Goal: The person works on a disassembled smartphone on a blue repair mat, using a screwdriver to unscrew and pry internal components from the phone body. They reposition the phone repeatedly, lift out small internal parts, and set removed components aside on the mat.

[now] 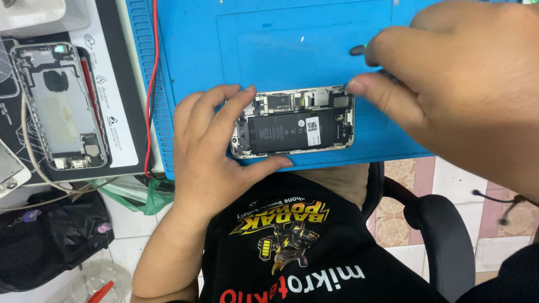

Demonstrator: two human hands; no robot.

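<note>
Steadying the opened phone (295,124) on the blue mat (196,33) with my left hand (210,151) gripping its end, I judge I'm working its upper edge, right hand (460,90) pinching a blurred tool I can't identify; next needs gentle prying.

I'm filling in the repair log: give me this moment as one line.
left hand: steadies opened phone | right hand: fingers pinched at its top right edge | phone: on blue mat, black battery exposed
</note>
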